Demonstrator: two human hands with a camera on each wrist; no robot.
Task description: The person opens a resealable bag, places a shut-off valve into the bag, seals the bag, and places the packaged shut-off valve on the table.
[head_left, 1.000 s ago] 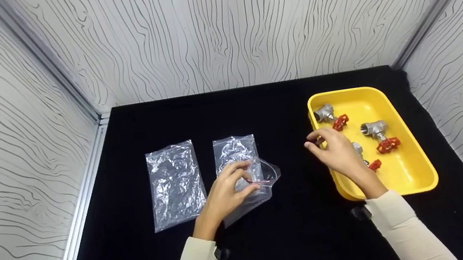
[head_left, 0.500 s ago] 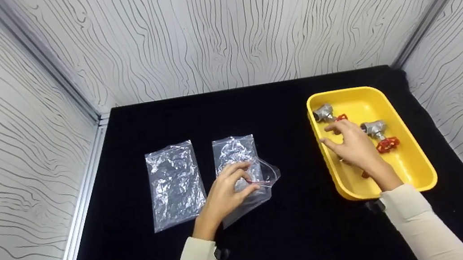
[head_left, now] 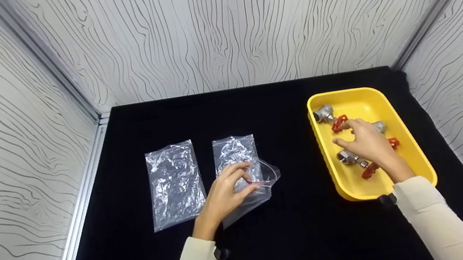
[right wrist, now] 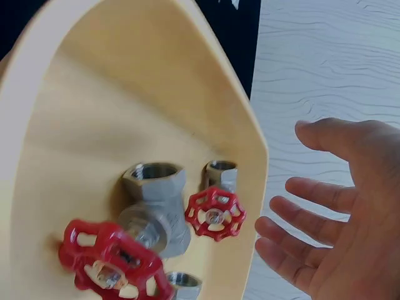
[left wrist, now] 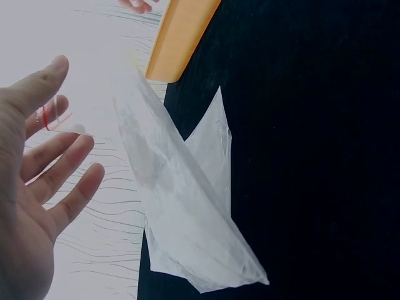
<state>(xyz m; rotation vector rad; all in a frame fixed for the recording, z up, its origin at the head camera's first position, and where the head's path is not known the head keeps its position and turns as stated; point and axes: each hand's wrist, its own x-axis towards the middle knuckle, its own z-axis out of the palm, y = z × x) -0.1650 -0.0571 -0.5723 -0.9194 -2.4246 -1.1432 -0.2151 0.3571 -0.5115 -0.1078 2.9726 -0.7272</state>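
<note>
In the head view, a black cloth (head_left: 305, 237) covers the work surface, with white, grey-lined walls at its left, far and right sides. Grey metal strips stand at the two far corners, and a pale rail (head_left: 76, 220) follows the left edge. The yellow tray (head_left: 413, 165) sits on the right, near the cloth's right edge; its raised rim goes all the way round. A strip of black cloth lies between it and the held bag (head_left: 253, 204), and a wider stretch reaches to the far edge. On the left lies a flat clear bag (head_left: 176, 185). The left hand (head_left: 224, 194) curves loosely, thumb and fingers apart, about the held bag's gaping mouth, just right of that flat bag. The right hand (head_left: 367, 142) is over the tray, thumb apart from relaxed fingers, gripping nothing. One valve (head_left: 323, 113) lies beyond it at the far left of the tray, another (head_left: 347, 157) just on its near side, and a third (head_left: 379, 127) partly hidden behind it.

In the left wrist view, the left fingers are spread beside a red seal line, the film's contact unclear; white-looking plastic drapes over black cloth.

In the right wrist view, a gap shows between the right fingers and the valves' red handwheels (right wrist: 215, 214).
</note>
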